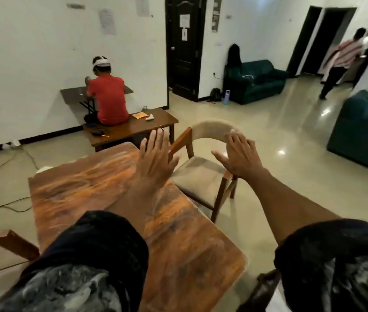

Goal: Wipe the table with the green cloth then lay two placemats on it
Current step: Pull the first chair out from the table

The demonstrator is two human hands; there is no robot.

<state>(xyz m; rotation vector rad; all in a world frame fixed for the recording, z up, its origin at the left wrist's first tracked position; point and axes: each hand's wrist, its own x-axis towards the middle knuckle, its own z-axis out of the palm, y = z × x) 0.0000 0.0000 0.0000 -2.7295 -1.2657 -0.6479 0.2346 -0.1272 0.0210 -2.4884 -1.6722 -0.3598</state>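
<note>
From the head view, both hands are raised in front of the person with fingers spread and straight, holding nothing. The left hand (pixel 156 158) hovers over the far right corner of the wooden surface (pixel 102 190); the right hand (pixel 238 157) is off to the side, over a chair (pixel 203 176) with a curved pale backrest that stands just beside the surface. Whether either hand touches anything I cannot tell; the picture is blurred.

Neither the green cloth nor the placemats show anywhere in this view, so both still have to be fetched, and the task looks not yet begun. The surface carries nothing that I can make out.

By my judgement, a cloth will be light, soft and limp: best bunched or folded under a flat palm, then pressed down so it slides over the glossy wood instead of skating. Placemats are likely thin and light, maybe floppy; taking each by two opposite edges should keep it flat while it is laid.

Farther off, a person in a red shirt (pixel 108 100) sits on a low bench (pixel 156 122).
</note>
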